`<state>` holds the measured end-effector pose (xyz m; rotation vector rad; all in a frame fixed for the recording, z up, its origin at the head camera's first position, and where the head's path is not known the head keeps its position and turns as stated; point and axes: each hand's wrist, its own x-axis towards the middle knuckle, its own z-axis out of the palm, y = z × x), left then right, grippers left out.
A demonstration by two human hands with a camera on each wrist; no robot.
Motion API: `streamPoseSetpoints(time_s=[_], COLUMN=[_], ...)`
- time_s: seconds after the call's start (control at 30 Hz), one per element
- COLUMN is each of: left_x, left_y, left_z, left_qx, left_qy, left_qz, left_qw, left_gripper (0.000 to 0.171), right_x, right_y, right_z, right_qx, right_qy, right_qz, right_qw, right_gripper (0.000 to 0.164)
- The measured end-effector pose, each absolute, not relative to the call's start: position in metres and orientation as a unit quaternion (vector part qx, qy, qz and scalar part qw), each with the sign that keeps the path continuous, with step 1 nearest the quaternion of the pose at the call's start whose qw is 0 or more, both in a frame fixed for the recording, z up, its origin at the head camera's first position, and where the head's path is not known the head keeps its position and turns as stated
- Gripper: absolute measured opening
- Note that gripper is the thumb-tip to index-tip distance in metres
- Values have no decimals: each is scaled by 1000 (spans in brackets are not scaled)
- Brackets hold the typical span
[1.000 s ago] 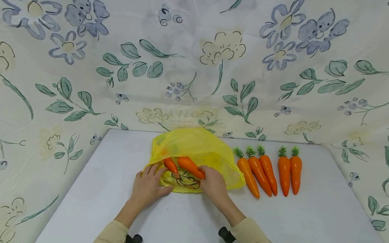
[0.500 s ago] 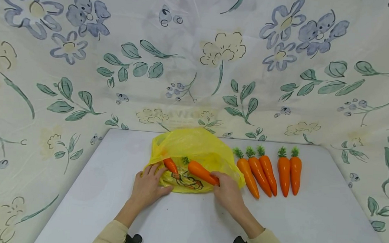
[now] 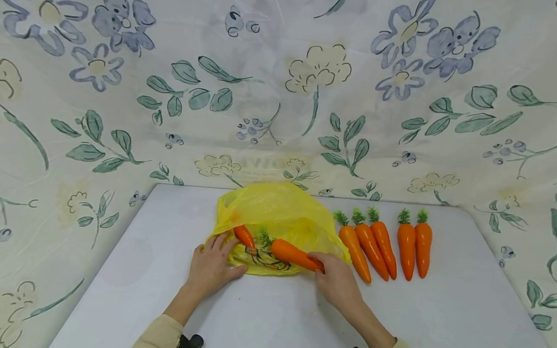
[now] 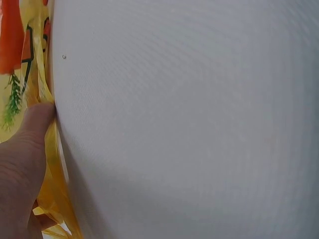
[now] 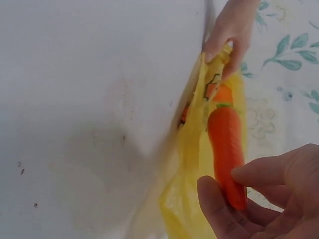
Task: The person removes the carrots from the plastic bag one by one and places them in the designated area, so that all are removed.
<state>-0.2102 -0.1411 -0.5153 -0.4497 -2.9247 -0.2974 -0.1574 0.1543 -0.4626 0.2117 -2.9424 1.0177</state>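
Note:
A yellow plastic bag [image 3: 276, 206] lies on the table with its mouth towards me. My left hand [image 3: 213, 266] rests on the left side of that mouth, fingers spread and thumb against the near rim, as the left wrist view also shows. My right hand [image 3: 341, 281] pinches an orange toy carrot [image 3: 293, 253] by its narrow tip. The carrot's green top [image 3: 265, 238] points left, over the bag's printed lower layer. Another carrot [image 3: 243, 236] is partly visible inside the bag, beside my left fingers. In the right wrist view, thumb and fingers grip the carrot [image 5: 227, 144] near its end.
Several toy carrots [image 3: 381, 247] lie side by side to the right of the bag, green tops away from me. The white table [image 3: 269, 322] ends at a floral-patterned cloth [image 3: 264, 88] behind. A dark camera sits on each wrist.
My right hand has moved right and towards me, drawing the carrot part-way out of the bag so its green top shows. My left hand has stayed at the bag's rim.

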Motion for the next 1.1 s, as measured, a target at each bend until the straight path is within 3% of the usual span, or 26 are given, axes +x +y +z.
streamPoseSetpoints(time_s=[0.3,1.1], left_x=[-211,-209], left_y=[-141,-140], left_z=[-518,-514], left_qx=[-147,-149], left_qy=[-982,-982], left_qz=[-94,-92], left_qw=[77,76], left_gripper=[71,71], right_x=[-153,-159], right_y=[152,183], right_z=[-451,-418], right_qx=[80,87], right_qy=[-942,-904], right_qz=[325,391], right_qw=[28,148], right_gripper=[32,27])
